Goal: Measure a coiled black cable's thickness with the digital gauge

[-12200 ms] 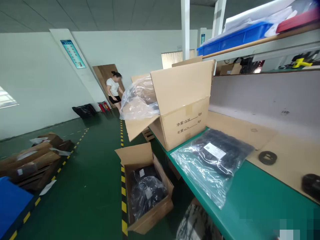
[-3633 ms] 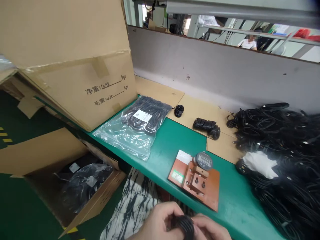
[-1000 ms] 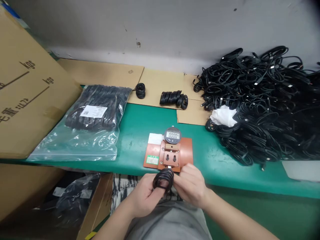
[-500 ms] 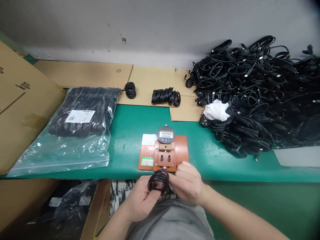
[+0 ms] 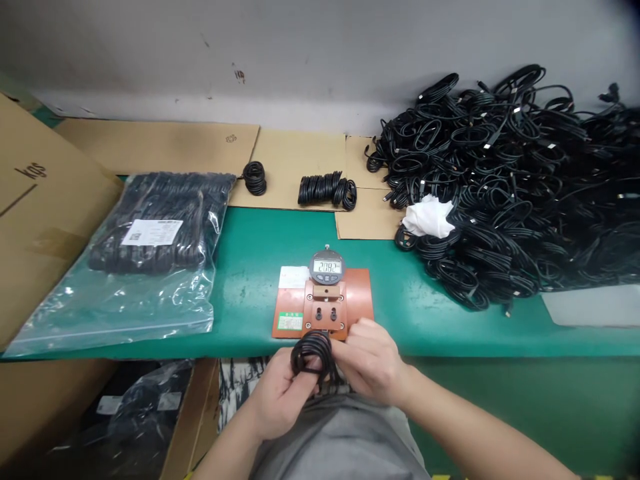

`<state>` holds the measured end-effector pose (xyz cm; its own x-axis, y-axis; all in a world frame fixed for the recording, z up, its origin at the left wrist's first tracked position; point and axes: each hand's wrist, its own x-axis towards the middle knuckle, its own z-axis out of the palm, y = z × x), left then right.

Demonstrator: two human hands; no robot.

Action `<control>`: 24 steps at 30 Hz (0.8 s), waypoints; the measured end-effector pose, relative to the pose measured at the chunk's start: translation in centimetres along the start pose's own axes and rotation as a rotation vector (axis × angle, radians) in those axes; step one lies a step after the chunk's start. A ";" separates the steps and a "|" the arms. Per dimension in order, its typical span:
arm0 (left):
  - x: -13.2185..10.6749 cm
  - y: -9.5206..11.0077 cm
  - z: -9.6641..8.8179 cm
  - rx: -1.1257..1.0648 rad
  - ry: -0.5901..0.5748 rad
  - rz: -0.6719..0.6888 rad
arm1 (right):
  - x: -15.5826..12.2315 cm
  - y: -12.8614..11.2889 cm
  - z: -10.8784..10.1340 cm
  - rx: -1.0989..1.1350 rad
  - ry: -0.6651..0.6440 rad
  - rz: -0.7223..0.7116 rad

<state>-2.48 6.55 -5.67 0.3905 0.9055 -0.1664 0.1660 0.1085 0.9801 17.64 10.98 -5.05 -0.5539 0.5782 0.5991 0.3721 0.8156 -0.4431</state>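
Observation:
A coiled black cable is gripped in my left hand, its thumb pushed into the loops. My right hand is closed, with its fingertips pinching the cable at the coil's right side; the exact part between them is hidden. Both hands are at the front edge of an orange-brown measuring fixture, and the coil's top meets that edge. On the fixture sits a round digital gauge, its display reading about 20.82. Whether the cable's plug is inside the fixture cannot be made out.
Tangled black cables are heaped at right, with a white crumpled cloth on them. A clear bag of coiled cables lies at left beside a cardboard box. A row of coils and a single coil rest on cardboard behind.
The gauge display has gone from 0.000 to about 20.82. My hands and the coil have come slightly closer to the fixture. The whole view has shifted a little.

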 end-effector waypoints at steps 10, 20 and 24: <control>0.1 0.1 0.3 -0.063 0.019 -0.054 | 0.3 -0.1 -0.1 0.036 0.012 0.051; 0.3 0.5 0.1 -0.065 0.013 -0.036 | 0.3 -0.2 -0.2 0.044 -0.014 0.070; 0.1 0.3 0.1 -0.055 0.019 -0.039 | 0.3 -0.2 -0.1 0.054 -0.013 0.075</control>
<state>-2.25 6.64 -5.40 0.3672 0.9077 -0.2033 0.1306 0.1661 0.9774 17.49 10.95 -4.69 -0.5359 0.6372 0.5540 0.3727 0.7672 -0.5220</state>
